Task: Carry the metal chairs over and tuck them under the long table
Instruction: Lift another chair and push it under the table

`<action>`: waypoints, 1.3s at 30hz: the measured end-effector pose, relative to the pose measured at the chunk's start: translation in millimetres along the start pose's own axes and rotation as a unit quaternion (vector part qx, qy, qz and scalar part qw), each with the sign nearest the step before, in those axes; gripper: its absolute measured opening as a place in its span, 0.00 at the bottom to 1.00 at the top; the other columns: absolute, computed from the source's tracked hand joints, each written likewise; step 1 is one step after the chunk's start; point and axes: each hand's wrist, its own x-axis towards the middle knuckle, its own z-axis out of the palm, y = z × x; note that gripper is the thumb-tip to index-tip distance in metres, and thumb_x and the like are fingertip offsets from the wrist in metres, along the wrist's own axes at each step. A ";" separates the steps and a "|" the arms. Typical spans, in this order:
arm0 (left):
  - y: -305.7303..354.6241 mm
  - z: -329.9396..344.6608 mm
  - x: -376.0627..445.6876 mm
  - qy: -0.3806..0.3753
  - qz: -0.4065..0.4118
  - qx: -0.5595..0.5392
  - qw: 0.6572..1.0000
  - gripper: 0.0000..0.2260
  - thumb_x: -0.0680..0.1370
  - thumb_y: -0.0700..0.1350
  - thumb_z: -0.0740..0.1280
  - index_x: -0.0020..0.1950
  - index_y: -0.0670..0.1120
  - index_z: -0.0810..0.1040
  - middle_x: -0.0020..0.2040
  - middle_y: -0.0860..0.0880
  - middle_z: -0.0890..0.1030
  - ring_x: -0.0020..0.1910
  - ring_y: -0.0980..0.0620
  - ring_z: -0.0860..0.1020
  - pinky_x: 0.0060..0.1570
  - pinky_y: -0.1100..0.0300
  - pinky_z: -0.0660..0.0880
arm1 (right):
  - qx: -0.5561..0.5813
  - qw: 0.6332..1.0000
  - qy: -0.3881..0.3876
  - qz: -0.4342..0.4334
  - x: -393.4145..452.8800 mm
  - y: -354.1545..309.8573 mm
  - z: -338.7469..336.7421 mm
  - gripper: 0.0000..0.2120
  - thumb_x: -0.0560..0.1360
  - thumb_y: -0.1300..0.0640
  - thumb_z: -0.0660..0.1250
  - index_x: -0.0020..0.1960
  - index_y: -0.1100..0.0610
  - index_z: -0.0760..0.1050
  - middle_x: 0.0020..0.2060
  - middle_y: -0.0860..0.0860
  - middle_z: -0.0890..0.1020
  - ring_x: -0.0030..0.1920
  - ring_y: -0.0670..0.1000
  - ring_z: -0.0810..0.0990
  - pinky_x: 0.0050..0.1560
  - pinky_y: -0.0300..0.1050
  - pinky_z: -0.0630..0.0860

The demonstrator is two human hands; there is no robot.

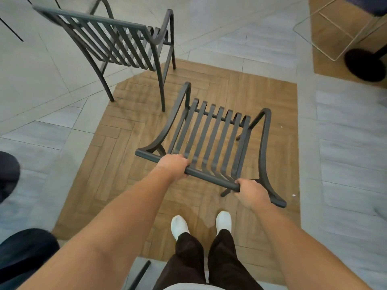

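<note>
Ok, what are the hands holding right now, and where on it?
Both hold the near metal chair by the top rail of its backrest: left hand toward the rail's left end, right hand near its right end.

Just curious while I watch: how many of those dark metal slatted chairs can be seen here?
2. One chair is in the middle, held by its top rail in both hands. The other chair stands on the floor at upper left. More may be outside the view.
</note>
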 end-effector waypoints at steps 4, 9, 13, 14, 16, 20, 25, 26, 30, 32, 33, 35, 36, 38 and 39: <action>-2.0 4.8 3.6 0.003 -0.013 0.024 1.000 0.13 0.84 0.51 0.63 0.67 0.52 0.78 0.56 0.48 0.82 0.54 0.44 0.81 0.48 0.50 0.77 | -0.035 0.999 0.010 0.006 2.4 -1.9 3.8 0.16 0.81 0.58 0.65 0.67 0.46 0.76 0.48 0.49 0.82 0.47 0.53 0.82 0.50 0.51 0.82; 0.3 9.5 3.2 0.028 -0.012 0.050 0.998 0.13 0.84 0.48 0.62 0.68 0.54 0.78 0.54 0.48 0.83 0.52 0.44 0.82 0.44 0.50 0.73 | -0.043 0.999 0.014 -0.002 0.7 -0.8 5.4 0.20 0.80 0.61 0.67 0.69 0.46 0.76 0.44 0.46 0.78 0.42 0.49 0.78 0.50 0.48 0.81; 4.9 18.6 -3.8 0.042 -0.024 0.035 0.998 0.13 0.84 0.46 0.62 0.67 0.53 0.79 0.52 0.48 0.83 0.51 0.45 0.82 0.46 0.50 0.76 | -0.073 0.997 0.001 -0.025 -0.1 2.5 2.0 0.20 0.80 0.60 0.64 0.70 0.46 0.76 0.50 0.48 0.82 0.49 0.51 0.82 0.53 0.49 0.81; 6.6 22.3 -6.5 0.049 -0.030 0.032 0.998 0.13 0.84 0.46 0.62 0.66 0.53 0.79 0.51 0.48 0.83 0.51 0.45 0.82 0.46 0.50 0.76 | -0.079 0.996 -0.002 -0.032 0.2 4.4 0.6 0.20 0.80 0.60 0.65 0.70 0.46 0.76 0.50 0.48 0.82 0.49 0.51 0.82 0.54 0.49 0.81; 11.9 30.4 -10.9 0.061 -0.042 0.024 0.997 0.12 0.84 0.46 0.62 0.66 0.53 0.79 0.51 0.48 0.83 0.51 0.45 0.82 0.44 0.51 0.74 | -0.092 0.995 -0.010 -0.046 1.8 8.6 -3.8 0.19 0.81 0.59 0.66 0.70 0.46 0.75 0.50 0.48 0.82 0.49 0.51 0.82 0.55 0.49 0.81; 31.2 41.0 -16.7 0.069 -0.081 -0.011 0.994 0.12 0.84 0.47 0.62 0.66 0.54 0.78 0.52 0.49 0.84 0.51 0.45 0.82 0.45 0.51 0.76 | -0.132 0.988 -0.015 -0.080 12.8 21.0 -15.8 0.18 0.80 0.59 0.65 0.69 0.46 0.75 0.52 0.49 0.82 0.52 0.53 0.82 0.55 0.49 0.80; 59.1 45.9 -21.8 0.079 -0.164 -0.057 0.982 0.15 0.84 0.45 0.61 0.69 0.56 0.76 0.53 0.49 0.84 0.53 0.45 0.82 0.46 0.51 0.76 | -0.176 0.971 -0.008 -0.163 37.5 36.6 -38.8 0.13 0.80 0.57 0.64 0.63 0.46 0.77 0.44 0.48 0.77 0.49 0.54 0.82 0.52 0.49 0.78; 66.8 47.5 -23.7 0.080 -0.181 -0.068 0.978 0.16 0.84 0.44 0.61 0.70 0.56 0.76 0.54 0.49 0.84 0.54 0.45 0.82 0.46 0.51 0.75 | -0.184 0.966 -0.003 -0.182 41.8 40.1 -42.7 0.13 0.80 0.57 0.64 0.62 0.46 0.77 0.43 0.47 0.76 0.48 0.53 0.81 0.51 0.49 0.78; 98.4 58.1 -28.9 0.084 -0.249 -0.120 0.957 0.17 0.85 0.44 0.60 0.73 0.57 0.74 0.57 0.49 0.84 0.56 0.45 0.82 0.50 0.51 0.77 | -0.229 0.941 0.000 -0.251 62.1 48.7 -59.3 0.11 0.81 0.57 0.63 0.60 0.46 0.78 0.46 0.48 0.80 0.48 0.54 0.80 0.47 0.48 0.74; 113.0 63.6 -32.2 0.085 -0.274 -0.144 0.947 0.16 0.84 0.46 0.62 0.72 0.58 0.75 0.56 0.50 0.84 0.56 0.46 0.82 0.50 0.52 0.77 | -0.262 0.925 -0.006 -0.274 71.5 49.9 -66.7 0.11 0.81 0.57 0.62 0.59 0.46 0.78 0.47 0.49 0.81 0.51 0.54 0.81 0.46 0.48 0.73; 120.4 67.0 -34.0 0.086 -0.287 -0.158 0.941 0.15 0.84 0.46 0.63 0.71 0.58 0.75 0.56 0.50 0.84 0.56 0.46 0.82 0.50 0.52 0.76 | -0.275 0.918 -0.012 -0.285 74.4 49.4 -69.8 0.11 0.81 0.57 0.62 0.59 0.46 0.78 0.48 0.48 0.81 0.51 0.54 0.81 0.46 0.48 0.73; 132.0 73.7 -37.4 0.087 -0.312 -0.182 0.928 0.14 0.84 0.47 0.63 0.69 0.57 0.76 0.55 0.50 0.83 0.55 0.46 0.81 0.51 0.51 0.77 | -0.289 0.907 -0.022 -0.307 80.5 45.6 -75.5 0.12 0.80 0.57 0.61 0.59 0.46 0.78 0.49 0.48 0.81 0.52 0.54 0.81 0.49 0.49 0.76; 135.2 76.6 -39.4 0.088 -0.323 -0.195 0.922 0.14 0.84 0.47 0.63 0.69 0.57 0.76 0.55 0.50 0.83 0.55 0.46 0.81 0.51 0.51 0.77 | -0.293 0.902 -0.024 -0.316 83.9 41.7 -78.4 0.13 0.80 0.57 0.62 0.60 0.46 0.78 0.50 0.48 0.81 0.53 0.54 0.81 0.51 0.50 0.77; 138.7 83.1 -44.1 0.093 -0.345 -0.221 0.908 0.14 0.84 0.46 0.62 0.69 0.57 0.76 0.54 0.50 0.83 0.55 0.45 0.81 0.51 0.50 0.77 | -0.308 0.891 -0.027 -0.334 90.7 29.4 -82.4 0.14 0.79 0.57 0.62 0.61 0.44 0.77 0.51 0.48 0.81 0.54 0.54 0.81 0.53 0.50 0.77; 140.0 87.2 -46.9 0.094 -0.356 -0.235 0.900 0.14 0.84 0.46 0.62 0.69 0.56 0.76 0.54 0.50 0.83 0.54 0.45 0.81 0.51 0.50 0.78 | -0.320 0.883 -0.032 -0.343 93.2 21.7 -83.9 0.14 0.80 0.58 0.62 0.62 0.44 0.77 0.51 0.48 0.81 0.54 0.54 0.81 0.53 0.50 0.77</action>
